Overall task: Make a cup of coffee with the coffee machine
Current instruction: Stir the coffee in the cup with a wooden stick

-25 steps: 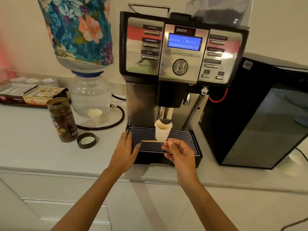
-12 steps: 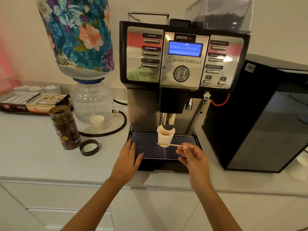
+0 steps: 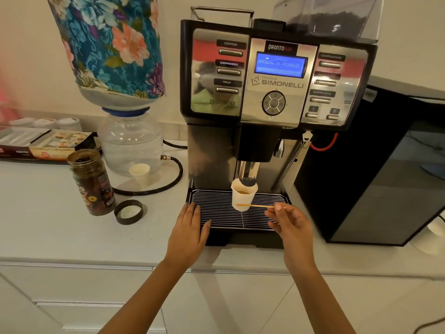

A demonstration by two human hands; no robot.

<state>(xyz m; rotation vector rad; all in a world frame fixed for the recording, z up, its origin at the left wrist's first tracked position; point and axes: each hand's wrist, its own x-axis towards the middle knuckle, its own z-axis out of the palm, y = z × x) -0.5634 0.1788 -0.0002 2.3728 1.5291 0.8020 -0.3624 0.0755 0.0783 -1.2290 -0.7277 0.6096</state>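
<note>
A silver and black coffee machine [image 3: 277, 83] stands on the white counter; its blue screen [image 3: 280, 65] reads "brewing in progress". A white paper cup [image 3: 243, 196] holding brown coffee sits on the drip tray grille [image 3: 216, 208] under the spout [image 3: 248, 172]. My right hand [image 3: 291, 225] pinches a thin wooden stirrer [image 3: 258, 205] that lies level across the cup's front. My left hand [image 3: 187, 235] rests flat on the tray's left front corner, fingers apart, holding nothing.
Left of the machine are an open brown jar [image 3: 90, 182], its black lid [image 3: 128, 211], a second empty paper cup [image 3: 140, 173], a black hose [image 3: 168, 186] and a water dispenser with a floral-covered bottle [image 3: 113, 49]. A black appliance [image 3: 375, 169] stands to the right. Boxes [image 3: 48, 145] lie far left.
My right hand with the stirrer has shifted right, from in front of the cup to its right side. The view has dropped slightly. My left hand stays on the tray.
</note>
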